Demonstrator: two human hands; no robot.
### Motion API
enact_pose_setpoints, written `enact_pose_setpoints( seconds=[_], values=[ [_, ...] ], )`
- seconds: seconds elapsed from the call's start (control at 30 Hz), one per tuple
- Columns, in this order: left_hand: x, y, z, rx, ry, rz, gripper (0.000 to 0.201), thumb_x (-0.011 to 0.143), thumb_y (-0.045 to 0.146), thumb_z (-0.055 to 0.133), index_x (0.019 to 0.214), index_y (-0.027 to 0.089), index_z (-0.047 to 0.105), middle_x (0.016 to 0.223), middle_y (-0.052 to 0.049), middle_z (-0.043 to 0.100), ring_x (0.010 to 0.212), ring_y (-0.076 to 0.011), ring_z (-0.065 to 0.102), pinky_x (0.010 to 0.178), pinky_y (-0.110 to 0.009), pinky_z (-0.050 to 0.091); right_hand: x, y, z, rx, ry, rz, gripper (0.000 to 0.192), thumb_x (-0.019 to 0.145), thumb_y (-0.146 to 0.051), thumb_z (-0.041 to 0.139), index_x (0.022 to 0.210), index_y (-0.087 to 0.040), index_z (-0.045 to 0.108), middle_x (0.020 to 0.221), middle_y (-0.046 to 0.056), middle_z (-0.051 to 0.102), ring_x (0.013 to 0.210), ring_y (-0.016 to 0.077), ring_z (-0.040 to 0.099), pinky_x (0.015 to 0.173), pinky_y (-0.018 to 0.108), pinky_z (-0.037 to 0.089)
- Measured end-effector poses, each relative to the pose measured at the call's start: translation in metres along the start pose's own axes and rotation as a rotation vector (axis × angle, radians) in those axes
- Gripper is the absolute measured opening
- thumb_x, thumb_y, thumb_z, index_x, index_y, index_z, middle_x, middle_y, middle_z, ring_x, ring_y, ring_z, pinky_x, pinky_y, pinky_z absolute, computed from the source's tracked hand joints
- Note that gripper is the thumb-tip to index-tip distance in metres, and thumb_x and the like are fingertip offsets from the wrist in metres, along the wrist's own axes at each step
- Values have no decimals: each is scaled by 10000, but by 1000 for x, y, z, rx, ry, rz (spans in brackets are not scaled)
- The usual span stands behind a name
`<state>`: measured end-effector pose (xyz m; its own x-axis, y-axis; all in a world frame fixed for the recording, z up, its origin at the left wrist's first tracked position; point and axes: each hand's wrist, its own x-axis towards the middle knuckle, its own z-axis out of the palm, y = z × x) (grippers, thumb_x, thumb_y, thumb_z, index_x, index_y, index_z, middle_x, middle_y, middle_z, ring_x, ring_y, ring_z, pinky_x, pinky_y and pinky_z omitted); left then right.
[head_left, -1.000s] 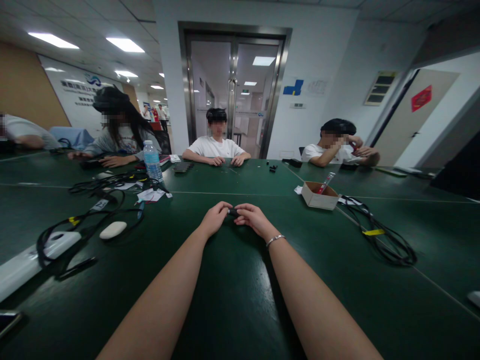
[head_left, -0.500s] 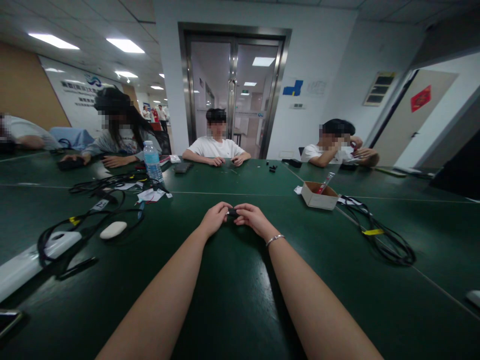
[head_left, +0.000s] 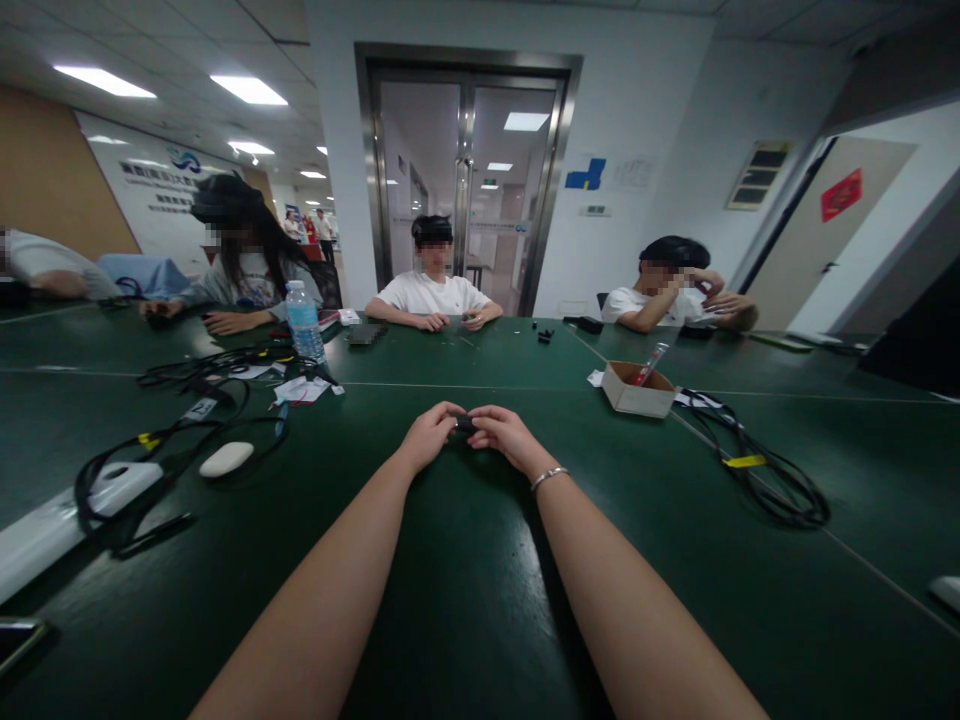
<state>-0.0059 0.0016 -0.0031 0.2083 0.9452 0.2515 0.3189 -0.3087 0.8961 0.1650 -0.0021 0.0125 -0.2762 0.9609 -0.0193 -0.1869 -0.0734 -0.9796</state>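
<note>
Between my two hands is a small black object (head_left: 465, 424), too small to name and partly covered by the fingers. My left hand (head_left: 433, 438) pinches its left end; a bit of something shiny shows at those fingertips. From the other side, the fingers of my right hand (head_left: 504, 436) close on its right end. Both hands rest low over the green table (head_left: 465, 560), arms stretched forward. A silver bracelet (head_left: 550, 477) circles my right wrist.
Left of my hands lie a white computer mouse (head_left: 226, 460), black cables (head_left: 196, 425) and a water bottle (head_left: 304, 322). To the right are a small cardboard box (head_left: 637, 390) and a coiled cable (head_left: 780, 490). Several people sit around the table, one person (head_left: 433, 290) directly opposite.
My hands and the black object stay almost the same. At the far left, a co-worker's hand has shifted slightly with a dark object.
</note>
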Motion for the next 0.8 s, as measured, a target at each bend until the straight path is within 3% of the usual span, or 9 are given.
enact_pose_setpoints(
  seconds=[0.1, 0.27, 0.4, 0.57, 0.8],
  values=[
    [0, 0, 0, 27, -13, -5, 347, 855, 409, 371, 975, 194, 617, 598, 18, 511, 551, -124, 464, 533, -232, 368, 0, -1, 0, -5, 4, 8, 111, 825, -21, 543, 895, -98, 583, 709, 65, 652, 534, 130, 655, 503, 184, 554],
    [0, 1, 1, -1, 5, -8, 293, 809, 368, 449, 968, 192, 621, 696, 4, 564, 612, -124, 503, 554, -227, 387, 0, 0, 0, -4, 5, 7, 112, 831, -23, 534, 895, -100, 582, 725, 70, 656, 531, 127, 654, 496, 178, 550],
    [0, 2, 1, 23, 3, -16, 369, 835, 457, 403, 939, 180, 623, 553, 25, 501, 527, -123, 464, 507, -228, 350, 0, 0, 0, -1, -2, 5, 116, 828, -18, 530, 889, -101, 583, 731, 68, 658, 537, 127, 657, 502, 180, 553],
    [1, 2, 0, 3, -1, -8, 294, 791, 369, 472, 971, 193, 624, 689, 0, 568, 630, -131, 514, 560, -228, 390, -1, -2, 0, 2, 1, 5, 106, 825, -28, 545, 888, -105, 583, 689, 56, 653, 533, 124, 653, 497, 175, 551],
    [-1, 3, 0, 37, -39, -13, 355, 835, 444, 406, 952, 188, 622, 618, 6, 539, 586, -134, 495, 552, -238, 388, -1, -1, 0, 5, 2, 11, 119, 835, -14, 522, 890, -100, 583, 680, 58, 657, 533, 125, 655, 487, 170, 550]
  ],
)
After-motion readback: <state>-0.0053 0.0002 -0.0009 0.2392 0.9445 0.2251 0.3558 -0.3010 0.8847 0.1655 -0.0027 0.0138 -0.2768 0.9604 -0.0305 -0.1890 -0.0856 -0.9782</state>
